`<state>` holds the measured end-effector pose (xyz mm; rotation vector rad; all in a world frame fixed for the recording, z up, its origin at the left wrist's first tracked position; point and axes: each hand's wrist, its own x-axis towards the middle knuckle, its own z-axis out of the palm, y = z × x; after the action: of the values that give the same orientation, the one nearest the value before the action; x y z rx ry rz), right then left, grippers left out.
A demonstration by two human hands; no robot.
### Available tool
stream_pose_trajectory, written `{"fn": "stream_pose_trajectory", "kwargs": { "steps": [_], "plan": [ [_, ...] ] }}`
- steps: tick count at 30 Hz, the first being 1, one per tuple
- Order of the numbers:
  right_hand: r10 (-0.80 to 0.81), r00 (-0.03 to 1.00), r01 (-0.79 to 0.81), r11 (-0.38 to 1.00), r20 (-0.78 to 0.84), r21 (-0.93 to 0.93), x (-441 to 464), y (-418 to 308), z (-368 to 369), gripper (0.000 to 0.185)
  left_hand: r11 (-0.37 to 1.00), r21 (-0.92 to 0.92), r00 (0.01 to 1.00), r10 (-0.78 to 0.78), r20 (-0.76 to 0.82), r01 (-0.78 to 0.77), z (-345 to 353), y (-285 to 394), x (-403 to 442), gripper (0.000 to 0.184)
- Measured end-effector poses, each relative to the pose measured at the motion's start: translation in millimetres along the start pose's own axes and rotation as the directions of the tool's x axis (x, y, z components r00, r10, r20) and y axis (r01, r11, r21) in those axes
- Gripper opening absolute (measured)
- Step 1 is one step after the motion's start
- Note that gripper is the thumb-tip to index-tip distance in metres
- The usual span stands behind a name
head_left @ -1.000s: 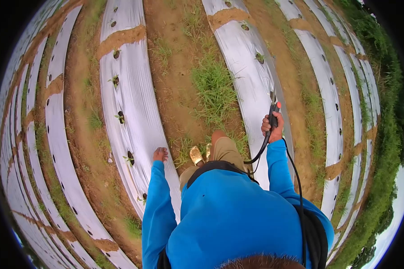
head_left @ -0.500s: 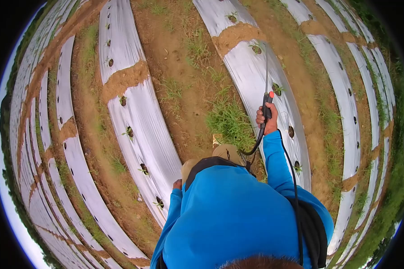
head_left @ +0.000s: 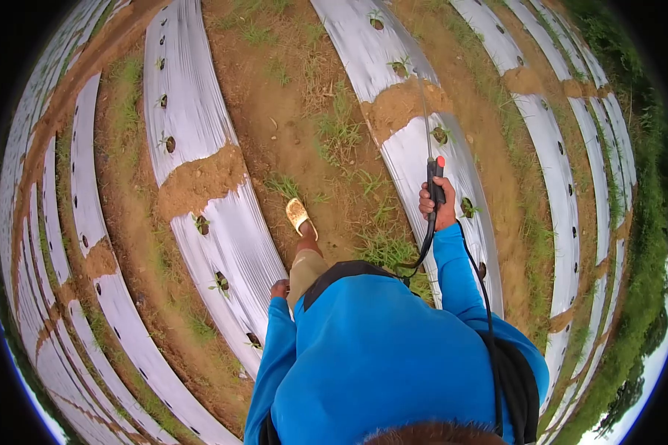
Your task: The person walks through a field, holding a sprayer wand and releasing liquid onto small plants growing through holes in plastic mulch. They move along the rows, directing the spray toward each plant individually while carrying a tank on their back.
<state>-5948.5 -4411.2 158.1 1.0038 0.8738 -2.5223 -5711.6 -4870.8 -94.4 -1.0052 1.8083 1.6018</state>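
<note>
My right hand (head_left: pixel 443 204) is wrapped round the black handle of a sprayer wand (head_left: pixel 434 178), which has an orange-red tip on its grip. The thin metal rod reaches forward over the plastic-covered bed (head_left: pixel 412 159), near a small green plant (head_left: pixel 440 135) in a hole. A black hose (head_left: pixel 425 245) curves from the handle back toward my waist. My left hand (head_left: pixel 280 289) hangs low at my side, beside the bed on the left; its fingers are too small and hidden to make out, and no object shows in it.
Long beds under silvery plastic (head_left: pixel 230 222) run on both sides, with plants in holes and soil mounds (head_left: pixel 204 178) across them. My foot in a yellow slipper (head_left: pixel 298 213) is on the dirt path (head_left: pixel 267 119). Grass tufts (head_left: pixel 386 248) grow beside the right bed.
A slippered foot has come forward into view on the path. The beds and soil mounds have shifted nearer. My right hand still grips the wand, whose rod now points slightly more to the left.
</note>
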Motion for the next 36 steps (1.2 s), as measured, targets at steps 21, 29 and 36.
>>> {"fn": "stream_pose_trajectory", "kwargs": {
  "steps": [21, 29, 36],
  "plan": [
    [-0.064, 0.990, 0.049, 0.992, 0.129, 0.114, 304.7, -117.6, 293.4, 0.033, 0.970, -0.057, 0.971, -0.238, -0.034, 0.236, -128.5, 415.5, 291.9, 0.029],
    [0.027, 0.999, -0.029, 0.996, 0.032, 0.086, 427.8, -189.6, 383.3, 0.032, 0.993, 0.116, 0.995, 0.041, -0.096, -0.030, -88.7, 486.5, 348.6, 0.032],
    [0.046, 0.996, -0.052, 0.995, 0.072, 0.088, 518.1, -239.4, 456.7, 0.030, 1.000, -0.012, 0.998, 0.010, -0.065, -0.011, -91.7, 615.1, 432.7, 0.034]
  ]
}}
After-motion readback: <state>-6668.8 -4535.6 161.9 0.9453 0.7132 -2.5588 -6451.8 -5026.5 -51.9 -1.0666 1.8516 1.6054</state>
